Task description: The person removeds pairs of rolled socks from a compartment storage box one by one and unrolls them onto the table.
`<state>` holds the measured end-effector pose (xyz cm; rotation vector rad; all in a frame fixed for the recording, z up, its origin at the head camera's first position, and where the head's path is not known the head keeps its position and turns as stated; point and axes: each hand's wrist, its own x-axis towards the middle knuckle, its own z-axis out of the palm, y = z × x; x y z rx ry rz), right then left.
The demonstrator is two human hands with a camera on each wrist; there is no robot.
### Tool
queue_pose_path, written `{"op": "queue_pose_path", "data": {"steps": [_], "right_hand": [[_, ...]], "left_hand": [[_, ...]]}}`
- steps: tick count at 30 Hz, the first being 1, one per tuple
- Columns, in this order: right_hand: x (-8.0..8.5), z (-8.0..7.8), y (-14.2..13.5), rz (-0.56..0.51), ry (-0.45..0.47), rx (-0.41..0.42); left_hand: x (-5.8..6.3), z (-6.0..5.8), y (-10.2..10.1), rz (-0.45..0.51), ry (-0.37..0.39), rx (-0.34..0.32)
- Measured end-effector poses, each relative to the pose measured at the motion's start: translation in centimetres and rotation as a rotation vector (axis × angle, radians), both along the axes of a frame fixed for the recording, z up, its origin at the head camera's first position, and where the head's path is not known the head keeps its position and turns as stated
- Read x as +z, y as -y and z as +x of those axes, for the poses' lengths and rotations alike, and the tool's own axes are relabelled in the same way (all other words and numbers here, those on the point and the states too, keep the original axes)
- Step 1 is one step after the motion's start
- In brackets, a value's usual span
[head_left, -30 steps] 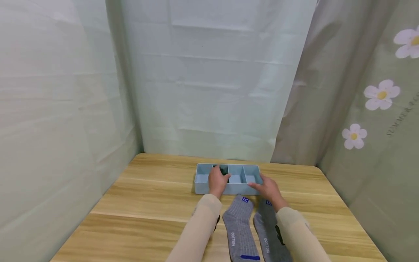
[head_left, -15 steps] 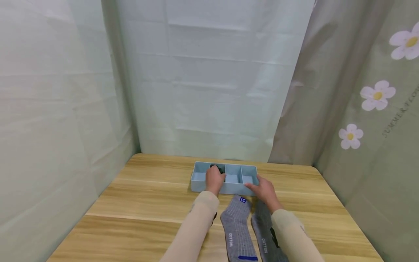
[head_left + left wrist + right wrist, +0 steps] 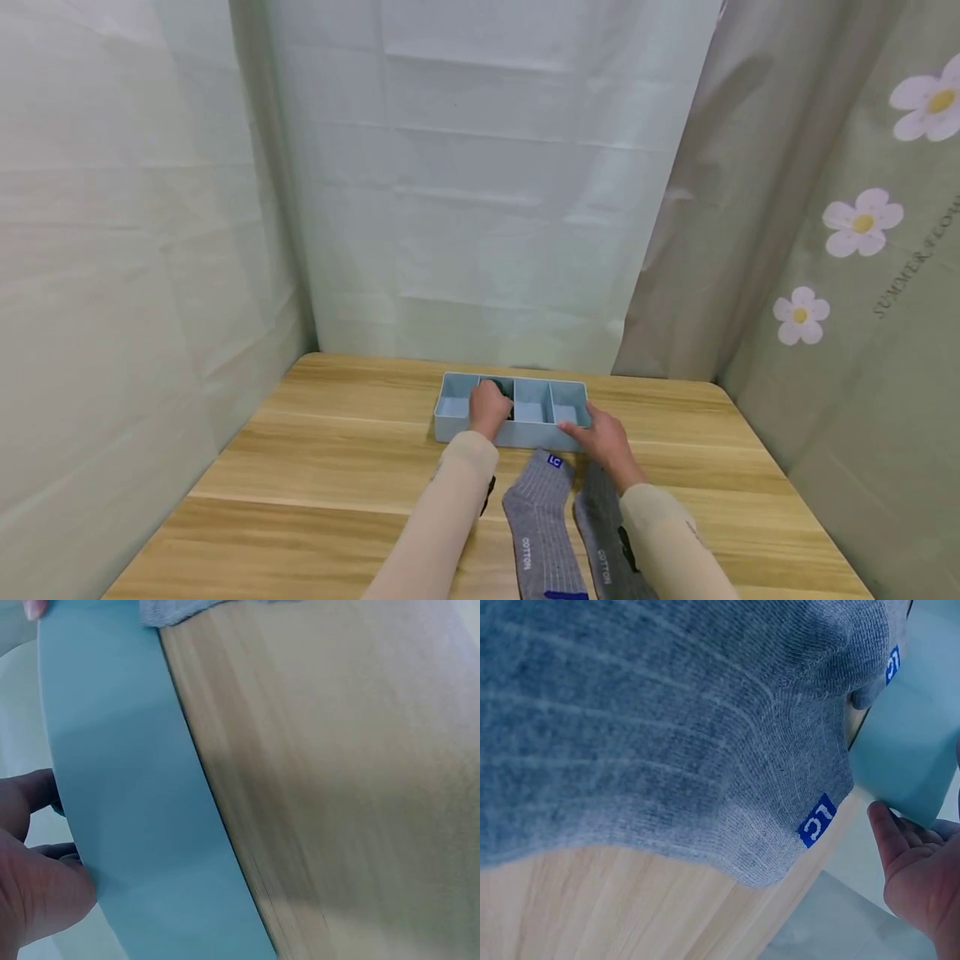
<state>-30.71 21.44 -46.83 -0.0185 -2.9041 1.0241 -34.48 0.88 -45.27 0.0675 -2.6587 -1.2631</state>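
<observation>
A light-blue, long rectangular plastic box with four compartments in a row (image 3: 536, 434) rests near the far edge of a light wood-grain table (image 3: 337, 450), its long side facing the person. The left hand (image 3: 489, 410) reaches over the box's near wall into the second compartment from the left, its fingers bent down at a small dark green item (image 3: 507, 388) lying there, mostly hidden; whether they pinch it cannot be told. The right hand (image 3: 609, 439), well apart from the left, grips the box's right near corner, thumb against the near wall and fingers along the right end. On the near side of the box lie two socks, side by side: a grey ribbed sock with a blue "LC" tag, white "COTTON" lettering and a blue band (image 3: 543, 521), and to its right a darker grey sock (image 3: 602, 525), partly covered by the right cream sleeve (image 3: 675, 537). Behind the box hangs a pale, creased cloth (image 3: 465, 208); far to its right, a grey-green cloth printed with white flowers (image 3: 832, 400).
</observation>
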Motion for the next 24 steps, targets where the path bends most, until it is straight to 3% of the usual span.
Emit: {"op": "queue_pose_path", "data": {"steps": [8, 18, 24], "right_hand": [[-0.4, 0.0, -0.1, -0.004, -0.013, -0.003], [-0.4, 0.0, 0.0, -0.002, -0.018, -0.005], [-0.3, -0.2, 0.1, -0.009, -0.004, -0.020]], "left_hand": [[0.6, -0.2, -0.1, -0.040, 0.087, -0.031], [0.8, -1.3, -0.1, 0.130, 0.176, 0.055], [1.2, -1.2, -0.2, 0.140, 0.245, 0.044]]}}
